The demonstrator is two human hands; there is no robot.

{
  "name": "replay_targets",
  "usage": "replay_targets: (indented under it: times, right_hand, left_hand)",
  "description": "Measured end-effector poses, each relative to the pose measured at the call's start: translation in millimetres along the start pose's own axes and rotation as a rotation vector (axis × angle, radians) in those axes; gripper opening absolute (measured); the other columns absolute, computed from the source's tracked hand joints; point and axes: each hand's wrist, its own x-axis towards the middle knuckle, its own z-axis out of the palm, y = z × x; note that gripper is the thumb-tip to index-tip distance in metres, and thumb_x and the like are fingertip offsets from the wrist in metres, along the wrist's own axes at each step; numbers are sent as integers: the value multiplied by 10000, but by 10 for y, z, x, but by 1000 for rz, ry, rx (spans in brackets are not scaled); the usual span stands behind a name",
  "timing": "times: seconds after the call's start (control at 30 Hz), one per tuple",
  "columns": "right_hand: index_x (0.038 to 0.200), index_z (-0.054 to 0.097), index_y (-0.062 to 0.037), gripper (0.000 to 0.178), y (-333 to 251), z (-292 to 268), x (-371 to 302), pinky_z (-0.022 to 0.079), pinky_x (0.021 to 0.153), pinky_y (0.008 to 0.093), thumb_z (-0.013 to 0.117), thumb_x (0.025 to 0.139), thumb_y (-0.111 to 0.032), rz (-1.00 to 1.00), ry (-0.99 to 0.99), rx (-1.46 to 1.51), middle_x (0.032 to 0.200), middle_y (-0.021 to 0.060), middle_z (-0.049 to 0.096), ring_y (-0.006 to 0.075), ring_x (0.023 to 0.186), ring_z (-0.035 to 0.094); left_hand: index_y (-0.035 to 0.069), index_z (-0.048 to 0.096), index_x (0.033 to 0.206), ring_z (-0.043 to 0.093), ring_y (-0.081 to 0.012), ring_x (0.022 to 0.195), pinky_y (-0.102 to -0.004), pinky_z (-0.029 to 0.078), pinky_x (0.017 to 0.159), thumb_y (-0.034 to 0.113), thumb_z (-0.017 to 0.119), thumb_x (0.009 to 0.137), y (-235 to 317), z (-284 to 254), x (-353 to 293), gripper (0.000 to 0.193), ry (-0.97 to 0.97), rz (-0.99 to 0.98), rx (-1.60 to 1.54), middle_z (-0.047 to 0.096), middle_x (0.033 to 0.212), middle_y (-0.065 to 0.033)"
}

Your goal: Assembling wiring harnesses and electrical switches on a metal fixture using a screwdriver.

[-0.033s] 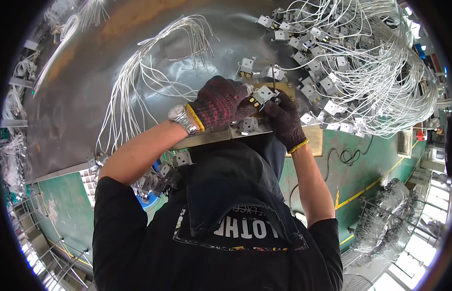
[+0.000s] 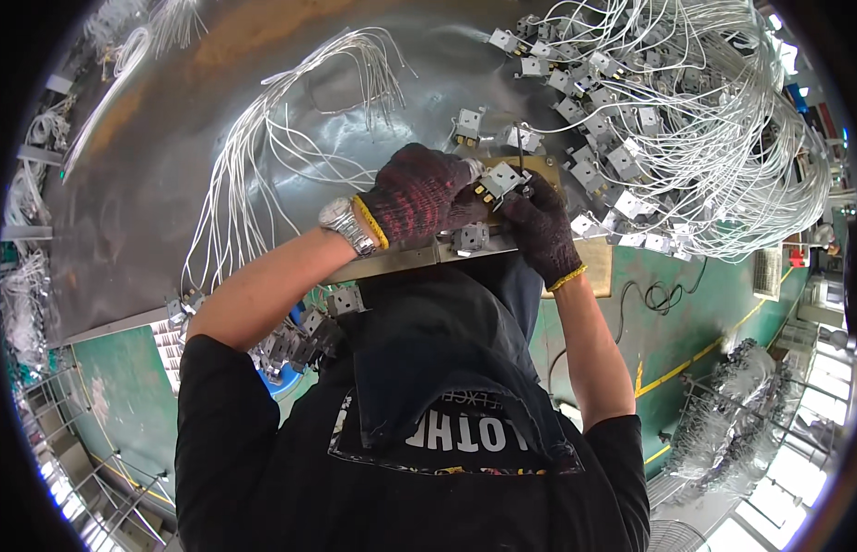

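Observation:
A small grey metal switch block with brass terminals (image 2: pixel 502 181) is between my hands at the table's near edge. My right hand (image 2: pixel 544 225), in a dark knit glove, pinches its right side. My left hand (image 2: pixel 415 195), in a dark red and black glove with a yellow cuff, is closed just left of the block; what its fingers hold is hidden. Behind the block stands a thin dark rod (image 2: pixel 520 147). A brass-coloured plate (image 2: pixel 544 171) shows beneath. Another grey block (image 2: pixel 470 238) sits below my hands at the table edge.
White wires (image 2: pixel 240 175) fan across the metal table (image 2: pixel 162 184) on the left. A large heap of wired grey blocks (image 2: pixel 622 156) covers the right side. More blocks (image 2: pixel 304 340) are over a blue container by my left elbow. A black cable (image 2: pixel 663 296) lies on the green floor.

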Motion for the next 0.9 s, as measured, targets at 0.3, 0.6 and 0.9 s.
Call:
replay_targets:
  times: [0.3,0.6,0.9]
  right_hand:
    - [1403,515,-37,533,95,-195,-128,482,481,263,669,903,-133,27,-160,430,848,49,602,144,587,576]
    - [1279,584,-51,370,77,-144,-114,479,480,262,683,924,-78,-15,-61,284,821,49,609,147,610,580]
    - [1117,654,-50,250,-290,21,-29,522,589,303,758,900,-116,-181,142,-591,767,56,647,150,680,649]
  left_hand:
    - [46,648,1263,704,-340,875,-467,535,803,534,760,788,54,-183,54,690,-263,17,-117,719,930,-150]
    - [35,626,1315,691,-352,982,-455,526,879,490,786,730,0,-165,61,758,-333,-2,-116,710,1059,-177]
    - [62,618,1315,644,-352,1098,-468,524,898,494,778,729,-40,-7,201,745,-248,42,116,625,1276,-177]
